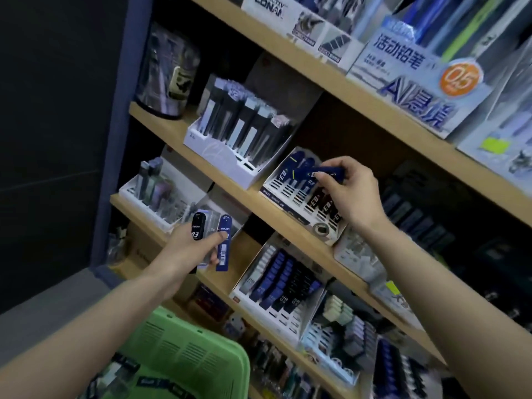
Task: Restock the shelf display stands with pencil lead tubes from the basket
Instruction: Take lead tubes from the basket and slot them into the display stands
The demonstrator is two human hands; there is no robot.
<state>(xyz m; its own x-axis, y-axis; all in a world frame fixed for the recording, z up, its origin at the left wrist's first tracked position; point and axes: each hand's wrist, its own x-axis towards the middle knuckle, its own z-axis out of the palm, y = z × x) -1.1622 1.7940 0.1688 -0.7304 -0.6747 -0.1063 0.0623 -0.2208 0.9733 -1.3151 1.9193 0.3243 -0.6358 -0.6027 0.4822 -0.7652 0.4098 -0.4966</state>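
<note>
My right hand (349,194) pinches a blue pencil lead tube (325,171) and holds it over the white slotted display stand (276,189) on the middle shelf. That stand holds a few blue tubes at its back left and dark tubes at its front right. My left hand (191,249) grips a small bunch of tubes, among them a black tube (198,227) and a blue tube (224,243), below and left of the stand. The green basket (184,352) sits at the bottom, under my left forearm.
Wooden shelves (230,194) run diagonally, packed with stands: a white one of tall dark lead cases (244,131) up left, a fuller stand of blue and black tubes (283,286) below, and mechanical pencil boxes (414,79) on top. A dark wall lies left.
</note>
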